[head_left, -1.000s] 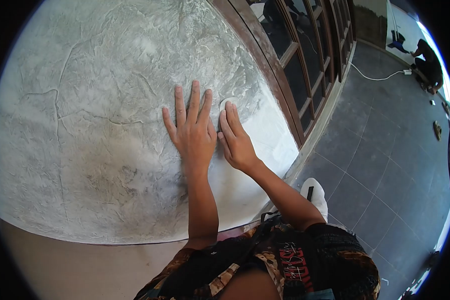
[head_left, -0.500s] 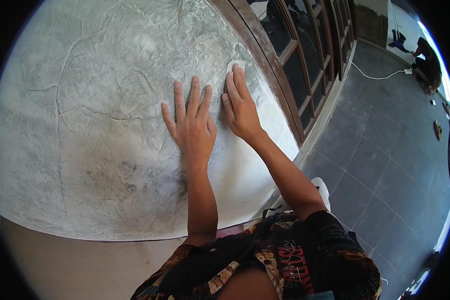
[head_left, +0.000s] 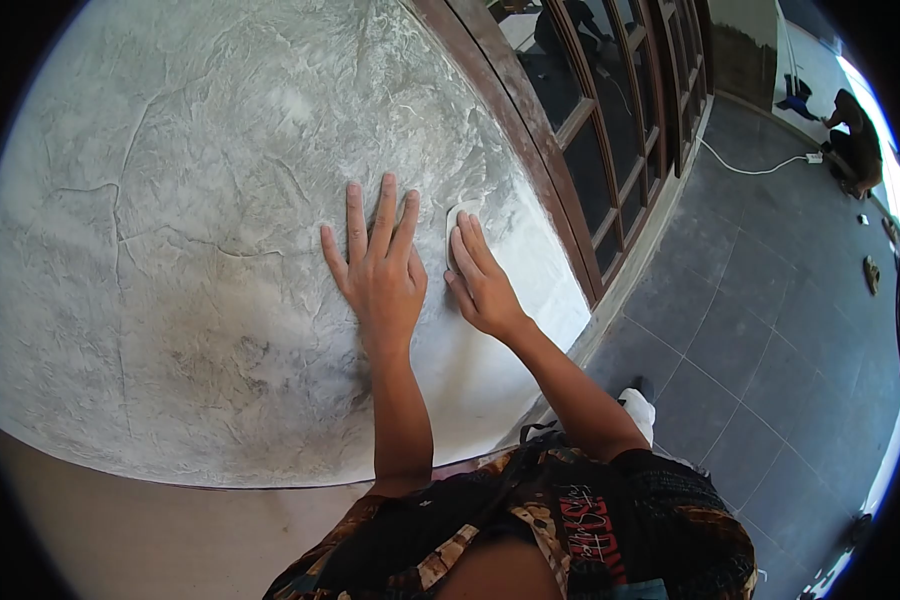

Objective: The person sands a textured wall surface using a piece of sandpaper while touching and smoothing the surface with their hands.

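My left hand (head_left: 381, 285) lies flat with fingers spread on the grey, rough-textured wall (head_left: 210, 300), holding nothing. Just right of it, my right hand (head_left: 484, 285) has its fingers together, pressing a thin whitish pad (head_left: 459, 213) against the wall. Only the pad's upper and left edges show; the palm and fingers cover the rest. Around the right hand the surface turns from mottled grey to smoother and whiter.
Brown-framed glass panes (head_left: 592, 185) run along the wall's right side. A white cable (head_left: 760, 171) lies on the dark tiled floor (head_left: 715, 300). Another person (head_left: 854, 140) crouches at the far right, near sandals (head_left: 872, 275).
My right hand and the pad first moved up the wall, then came back down to about their earlier height. My left hand has hardly moved.
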Demonstrator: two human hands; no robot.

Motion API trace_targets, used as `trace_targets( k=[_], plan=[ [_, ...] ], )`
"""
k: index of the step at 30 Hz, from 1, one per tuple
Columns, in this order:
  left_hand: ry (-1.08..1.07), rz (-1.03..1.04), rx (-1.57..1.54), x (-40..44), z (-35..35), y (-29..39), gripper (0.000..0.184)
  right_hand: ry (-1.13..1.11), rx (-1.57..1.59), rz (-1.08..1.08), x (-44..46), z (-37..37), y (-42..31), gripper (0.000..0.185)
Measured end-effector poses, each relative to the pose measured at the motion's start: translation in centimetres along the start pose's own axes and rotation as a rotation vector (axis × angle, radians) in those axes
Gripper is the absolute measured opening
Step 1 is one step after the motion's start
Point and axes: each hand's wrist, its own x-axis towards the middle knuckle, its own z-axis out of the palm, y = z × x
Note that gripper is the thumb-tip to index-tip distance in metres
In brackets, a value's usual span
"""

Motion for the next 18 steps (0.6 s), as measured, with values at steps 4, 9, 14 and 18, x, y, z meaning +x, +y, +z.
trace_targets(
  k=[4, 9, 14, 18],
  plan=[
    [-0.014, -0.007, 0.012, -0.2, -0.1, -0.1, 0.056, 0.142, -0.056, -0.049, 3.2, -1.0, 1.0, 0.047],
    [0.007, -0.015, 0.009, 0.1, 0.1, 0.2, 0.055, 0.132, -0.04, -0.055, -0.4, 0.7, 0.3, 0.039],
    [0.015, -0.015, 0.01, 0.0, 0.4, 0.1, 0.053, 0.277, -0.047, -0.068, 4.5, -0.4, 0.1, 0.04],
    [-0.002, -0.008, 0.022, -0.1, 0.2, 0.1, 0.053, 0.208, -0.029, -0.028, 2.4, 0.1, -0.4, 0.039]
  ],
)
